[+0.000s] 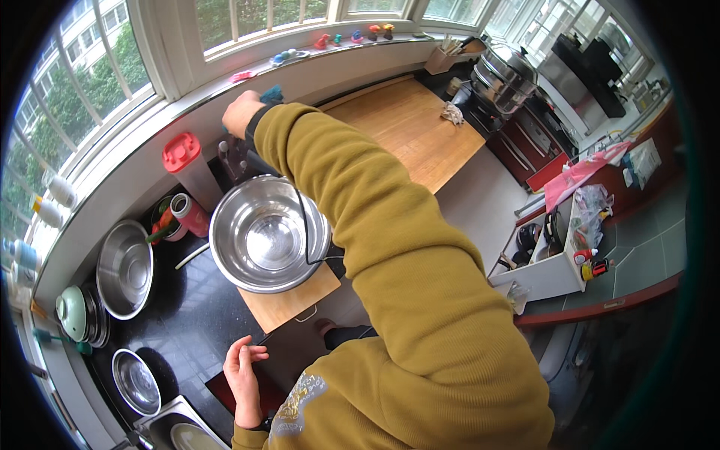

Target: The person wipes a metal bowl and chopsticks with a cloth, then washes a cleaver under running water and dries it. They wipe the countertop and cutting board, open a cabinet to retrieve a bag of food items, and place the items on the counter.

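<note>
From my station: right hand [241, 114] near blue item [271, 94], grip I cannot tell | left hand [244, 369] loosely spread | metal basin [268, 234] between them.

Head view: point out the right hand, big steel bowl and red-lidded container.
Right hand [240, 115]: head view, back of the hand.
Big steel bowl [266, 236]: head view, inner bottom.
Red-lidded container [197, 178]: head view, upper side wall.

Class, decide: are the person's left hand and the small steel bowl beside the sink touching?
Apart: the head view shows black countertop plainly between the left hand and the small steel bowl.
</note>
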A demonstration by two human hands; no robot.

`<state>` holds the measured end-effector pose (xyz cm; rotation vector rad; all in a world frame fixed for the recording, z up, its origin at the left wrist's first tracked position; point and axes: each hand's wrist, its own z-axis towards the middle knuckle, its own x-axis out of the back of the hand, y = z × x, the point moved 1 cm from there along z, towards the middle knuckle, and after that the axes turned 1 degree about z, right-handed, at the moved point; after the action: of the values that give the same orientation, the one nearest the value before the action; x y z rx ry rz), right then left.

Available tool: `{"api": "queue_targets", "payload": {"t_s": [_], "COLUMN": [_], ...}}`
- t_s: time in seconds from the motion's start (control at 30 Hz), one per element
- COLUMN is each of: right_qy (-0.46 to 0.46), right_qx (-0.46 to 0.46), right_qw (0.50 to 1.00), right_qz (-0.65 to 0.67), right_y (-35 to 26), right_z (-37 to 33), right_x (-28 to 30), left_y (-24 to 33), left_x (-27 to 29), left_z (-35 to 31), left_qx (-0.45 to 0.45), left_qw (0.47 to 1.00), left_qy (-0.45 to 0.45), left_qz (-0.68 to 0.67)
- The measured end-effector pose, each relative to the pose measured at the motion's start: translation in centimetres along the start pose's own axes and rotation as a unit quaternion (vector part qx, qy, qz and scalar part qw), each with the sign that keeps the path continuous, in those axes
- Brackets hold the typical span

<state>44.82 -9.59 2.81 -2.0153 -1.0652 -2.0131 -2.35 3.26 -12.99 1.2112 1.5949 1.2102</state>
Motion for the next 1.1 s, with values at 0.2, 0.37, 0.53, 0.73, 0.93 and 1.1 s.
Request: {"api": "queue_targets", "payload": {"t_s": [0.2,0.37,0.53,0.73,0.93,1.1], "right_qy": [0.045,0.241,0.417,0.432,0.360,0.459], "right_qx": [0.053,0.036,0.074,0.183,0.114,-0.036], "right_qw": [0.994,0.949,0.804,0.620,0.685,0.687], "right_qz": [0.088,0.201,0.417,0.629,0.623,0.562], "right_y": [1.3,3.2,-0.6,-14.4,-21.2,-18.2], "right_z": [-0.6,-3.9,-11.6,-23.6,-27.6,-27.5], "right_x": [-0.3,2.6,4.6,2.1,-2.9,-2.5], "left_y": [1.8,3.5,6.0,9.4,8.5,7.8], "left_x": [-0.8,-1.5,-2.1,-4.0,-5.5,-7.4], "left_z": [3.0,5.0,6.6,7.3,5.5,2.4], "left_qx": [-0.008,-0.067,-0.077,-0.058,-0.018,-0.093], "left_qw": [0.999,0.997,0.990,0.925,0.899,0.907], "left_qy": [0.026,0.038,-0.025,-0.022,-0.076,-0.260], "left_qz": [0.020,-0.019,-0.120,-0.375,-0.430,-0.320]}}
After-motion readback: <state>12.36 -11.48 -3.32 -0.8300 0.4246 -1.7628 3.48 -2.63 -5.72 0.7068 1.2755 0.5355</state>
